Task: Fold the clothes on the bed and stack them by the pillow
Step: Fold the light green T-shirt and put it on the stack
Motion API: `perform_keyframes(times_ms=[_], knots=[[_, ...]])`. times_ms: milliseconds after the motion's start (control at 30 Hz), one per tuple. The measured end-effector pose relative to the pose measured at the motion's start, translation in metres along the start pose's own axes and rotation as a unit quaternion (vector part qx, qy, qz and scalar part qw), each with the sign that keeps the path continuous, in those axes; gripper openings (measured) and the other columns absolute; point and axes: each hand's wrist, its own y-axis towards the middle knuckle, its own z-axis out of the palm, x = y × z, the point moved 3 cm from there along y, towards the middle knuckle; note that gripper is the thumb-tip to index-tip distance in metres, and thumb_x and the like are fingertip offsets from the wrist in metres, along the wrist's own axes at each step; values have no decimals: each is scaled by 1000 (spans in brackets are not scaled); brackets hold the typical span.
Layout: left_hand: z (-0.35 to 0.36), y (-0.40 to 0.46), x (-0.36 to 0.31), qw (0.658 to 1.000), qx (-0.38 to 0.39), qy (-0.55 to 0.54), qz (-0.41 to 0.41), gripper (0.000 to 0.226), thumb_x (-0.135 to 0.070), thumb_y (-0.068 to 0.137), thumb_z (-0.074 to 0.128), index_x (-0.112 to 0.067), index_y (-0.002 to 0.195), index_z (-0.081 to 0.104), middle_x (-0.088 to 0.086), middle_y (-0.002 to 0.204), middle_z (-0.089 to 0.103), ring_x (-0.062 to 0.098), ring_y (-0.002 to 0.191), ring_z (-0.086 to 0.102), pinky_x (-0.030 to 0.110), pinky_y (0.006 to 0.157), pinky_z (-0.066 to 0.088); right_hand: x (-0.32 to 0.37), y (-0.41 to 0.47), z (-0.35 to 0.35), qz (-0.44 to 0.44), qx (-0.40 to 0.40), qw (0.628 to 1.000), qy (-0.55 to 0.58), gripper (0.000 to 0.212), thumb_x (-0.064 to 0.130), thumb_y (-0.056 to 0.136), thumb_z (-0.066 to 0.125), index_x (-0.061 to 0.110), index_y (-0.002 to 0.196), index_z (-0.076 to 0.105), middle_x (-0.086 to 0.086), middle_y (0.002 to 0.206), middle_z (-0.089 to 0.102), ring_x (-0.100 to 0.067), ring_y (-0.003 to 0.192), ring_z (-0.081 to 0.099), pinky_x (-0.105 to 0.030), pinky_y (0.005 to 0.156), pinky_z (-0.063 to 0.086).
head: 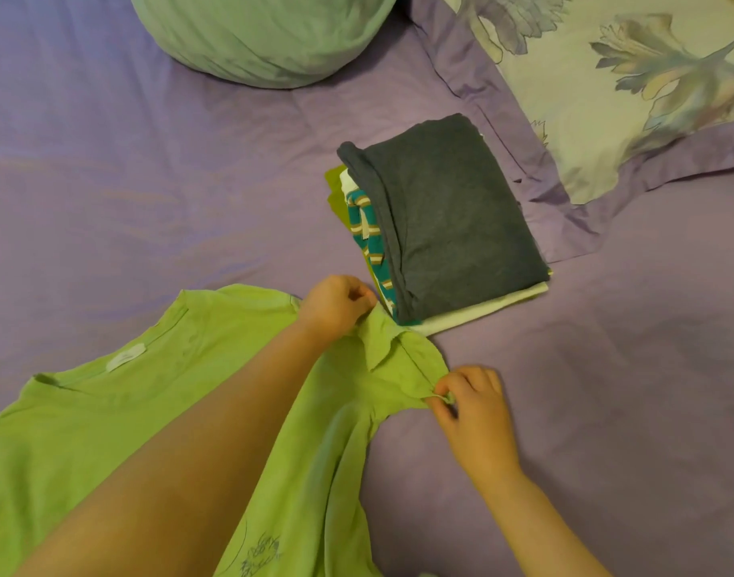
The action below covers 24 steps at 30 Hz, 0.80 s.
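Here, green shirt sleeve pinched by both hands' fingers, beside stack.

Two hands; one green shirt; one folded stack; two pillows.

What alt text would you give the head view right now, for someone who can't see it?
Both hands pinch one sleeve of a lime green T-shirt spread on a purple bed sheet: the left hand at its far edge, the right hand at its near edge. Just beyond, a stack of folded clothes topped by a dark grey garment lies beside a floral pillow.
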Motion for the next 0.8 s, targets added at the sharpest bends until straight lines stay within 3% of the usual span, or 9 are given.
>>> perform_keyframes(times_ms=[100, 233, 300, 400, 467, 533, 667, 733, 800], knots=[[1, -8, -2, 998, 10, -48, 32, 8, -19, 95, 58, -15, 90, 64, 3, 83, 62, 17, 78, 55, 34, 80, 49, 5, 5, 5, 6, -5, 998, 68, 28, 7, 71, 80, 17, 67, 55, -4, 103, 62, -19, 97, 54, -22, 79, 35], [-13, -16, -3, 978, 98, -176, 49, 15, 0, 92, 57, -2, 105, 66, 2, 90, 66, 3, 75, 62, 16, 77, 52, 0, 10, 8, 103, -33, 982, 157, 38, 7, 79, 72, 31, 72, 43, 12, 66, 49, -15, 59, 47, -39, 59, 44], [-20, -18, -3, 978, 141, -120, 94, 33, 12, 86, 58, -2, 115, 64, 8, 108, 66, 1, 87, 64, 15, 83, 51, -5, 7, 6, 139, -62, 972, 180, 30, 6, 85, 65, 28, 84, 45, 7, 72, 53, -22, 66, 53, -40, 61, 45], [-14, -20, -4, 961, 152, 134, 191, 52, 7, 77, 65, -19, 122, 64, 7, 134, 53, 19, 124, 47, 33, 108, 35, -6, 4, 5, 140, -69, 970, 184, 21, 7, 91, 59, 25, 89, 47, 1, 78, 59, -27, 71, 58, -38, 62, 44], [-6, -24, -2, 937, 118, 251, 213, 48, -8, 78, 69, -30, 121, 64, 2, 141, 44, 22, 130, 37, 36, 108, 31, -6, 4, 5, 128, -58, 976, 166, 16, 7, 92, 57, 22, 88, 51, -5, 78, 61, -29, 69, 57, -40, 61, 43], [-6, -26, 0, 940, 39, 254, 226, 33, -17, 81, 70, -28, 112, 70, 0, 132, 50, 23, 123, 39, 33, 102, 35, -7, 4, 5, 115, -51, 979, 158, 11, 5, 92, 56, 15, 89, 58, -7, 81, 63, -27, 70, 56, -37, 63, 41], [-16, -34, -5, 990, -66, -54, 115, 12, -11, 83, 70, -17, 92, 75, -6, 82, 58, 10, 80, 50, 23, 78, 40, -4, 1, 0, 95, -82, 979, 160, 15, -4, 89, 56, 9, 90, 64, 0, 83, 62, -21, 74, 57, -22, 64, 36], [-11, -40, -16, 971, -10, -237, 7, 9, -14, 89, 66, -17, 81, 70, -8, 60, 59, 6, 59, 53, 26, 67, 48, -1, 0, -2, 122, -91, 973, 171, 18, -4, 90, 54, 14, 89, 60, 0, 81, 59, -26, 71, 58, -26, 63, 37], [-1, -46, -26, 930, 49, -355, -78, 15, -30, 93, 61, -16, 89, 64, -1, 63, 64, 10, 57, 58, 28, 62, 55, 4, -1, -5, 144, -103, 969, 171, 18, -4, 91, 52, 12, 91, 60, -4, 82, 59, -34, 75, 59, -31, 64, 37]])
